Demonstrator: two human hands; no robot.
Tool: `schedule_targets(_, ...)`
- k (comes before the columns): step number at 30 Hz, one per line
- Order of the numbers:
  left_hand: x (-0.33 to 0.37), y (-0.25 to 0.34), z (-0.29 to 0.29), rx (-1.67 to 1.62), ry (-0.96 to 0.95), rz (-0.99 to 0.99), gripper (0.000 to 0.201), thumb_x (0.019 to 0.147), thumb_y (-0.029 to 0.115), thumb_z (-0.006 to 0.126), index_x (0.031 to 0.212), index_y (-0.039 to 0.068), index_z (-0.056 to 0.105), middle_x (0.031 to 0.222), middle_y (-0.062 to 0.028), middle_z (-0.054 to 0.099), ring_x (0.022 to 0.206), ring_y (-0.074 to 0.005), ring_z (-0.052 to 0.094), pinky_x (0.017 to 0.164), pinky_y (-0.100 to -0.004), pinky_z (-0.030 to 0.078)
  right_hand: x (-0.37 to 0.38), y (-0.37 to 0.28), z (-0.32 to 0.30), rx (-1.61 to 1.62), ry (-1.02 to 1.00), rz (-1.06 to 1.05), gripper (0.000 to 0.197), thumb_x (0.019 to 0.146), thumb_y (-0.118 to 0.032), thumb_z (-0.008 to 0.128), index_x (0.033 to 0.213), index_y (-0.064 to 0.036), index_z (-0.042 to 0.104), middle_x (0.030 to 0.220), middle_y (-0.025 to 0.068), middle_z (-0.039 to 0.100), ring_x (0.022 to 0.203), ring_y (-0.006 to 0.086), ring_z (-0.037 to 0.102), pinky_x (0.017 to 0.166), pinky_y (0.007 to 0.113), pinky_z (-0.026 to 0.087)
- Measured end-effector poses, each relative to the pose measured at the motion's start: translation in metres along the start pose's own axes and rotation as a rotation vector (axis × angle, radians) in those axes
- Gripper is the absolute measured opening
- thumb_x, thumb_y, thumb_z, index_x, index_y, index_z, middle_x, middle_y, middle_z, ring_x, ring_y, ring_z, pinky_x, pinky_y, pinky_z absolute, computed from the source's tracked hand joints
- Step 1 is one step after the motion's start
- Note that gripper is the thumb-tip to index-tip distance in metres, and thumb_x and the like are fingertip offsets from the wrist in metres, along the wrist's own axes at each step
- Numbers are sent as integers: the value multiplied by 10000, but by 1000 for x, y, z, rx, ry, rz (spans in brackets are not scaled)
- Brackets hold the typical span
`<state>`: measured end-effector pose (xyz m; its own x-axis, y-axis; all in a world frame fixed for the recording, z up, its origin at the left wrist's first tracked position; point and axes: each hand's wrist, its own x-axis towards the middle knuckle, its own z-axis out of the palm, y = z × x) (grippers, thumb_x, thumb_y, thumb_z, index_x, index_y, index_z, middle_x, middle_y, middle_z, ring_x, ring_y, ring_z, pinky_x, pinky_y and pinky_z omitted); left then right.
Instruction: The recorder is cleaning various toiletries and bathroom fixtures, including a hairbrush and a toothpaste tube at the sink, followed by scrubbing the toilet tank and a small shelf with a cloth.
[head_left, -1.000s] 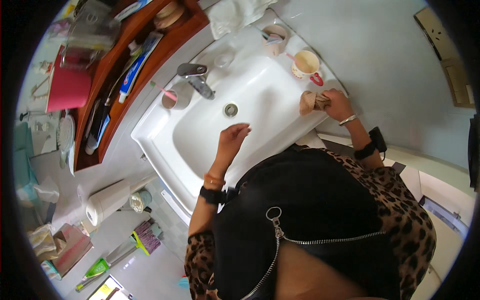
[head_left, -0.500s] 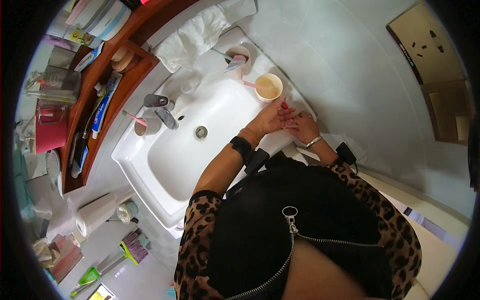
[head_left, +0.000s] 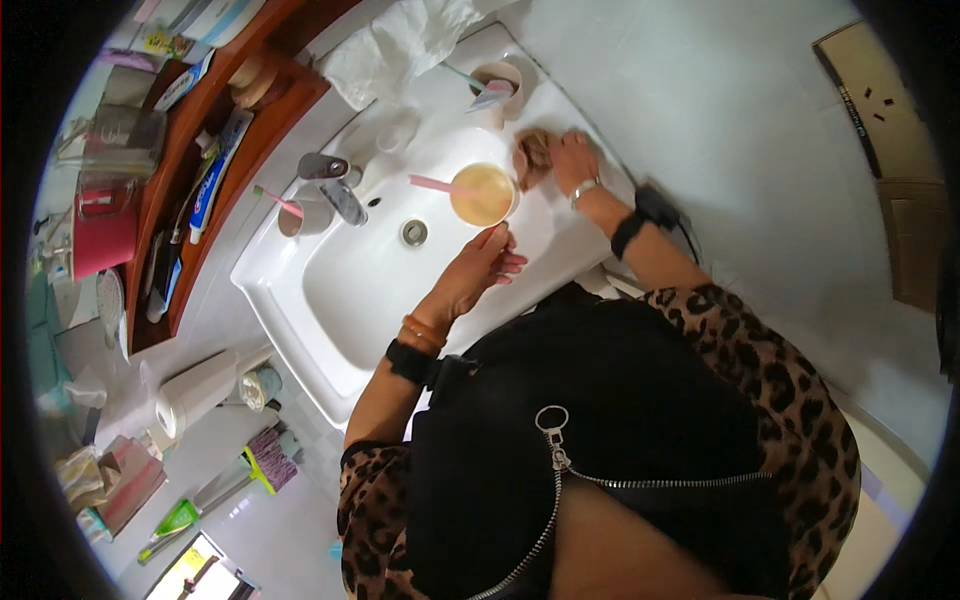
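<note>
A paper cup [head_left: 490,212] of cloudy yellowish liquid is over the right part of the white sink basin. Across its rim lies a pink stick-like handle [head_left: 440,186]. My left hand [head_left: 474,272] pinches the cup's near edge between thumb and fingers, palm partly turned up. Farther right, over the sink's ledge, my right hand [head_left: 574,162] has its fingertips on a brown, crumpled, cloth-like thing [head_left: 533,158]. Blur and the angle hide how its fingers close round that thing.
The white sink [head_left: 340,300] has a chrome faucet [head_left: 335,180] on its far left side. A cup with a toothbrush [head_left: 305,217] stands beside the faucet, and another cup [head_left: 505,80] at the back corner. A wooden shelf [head_left: 290,105] holds toiletries.
The cup has moved left over the basin with my left hand at its edge. My hands, together before, are now apart. My right hand has moved up to the brown thing, which now shows.
</note>
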<state>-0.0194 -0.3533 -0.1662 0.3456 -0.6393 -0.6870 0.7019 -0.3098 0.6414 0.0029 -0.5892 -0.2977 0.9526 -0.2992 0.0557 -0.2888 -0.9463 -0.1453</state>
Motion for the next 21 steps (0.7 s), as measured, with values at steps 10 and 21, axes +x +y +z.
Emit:
schedule_targets(10,-99,-101,-126,0,334,-100,343,905,465,422,887,132,500,810,-47,582,767,-138,594,664,-262,459,-91,-9,-37,-74,-137,-44,253,817,-219,501,1068,-207,525,975,51,560,927,256,551,733,454,423)
schedule_targets(21,-144,-138,-232,-54,512,-56,347,915,452,396,856,122,489,715,-8,541,655,-111,570,569,-245,442,-185,-163,-25,229,-435,-565,254,780,-307,578,1009,-200,550,905,42,532,862,262,545,704,438,408)
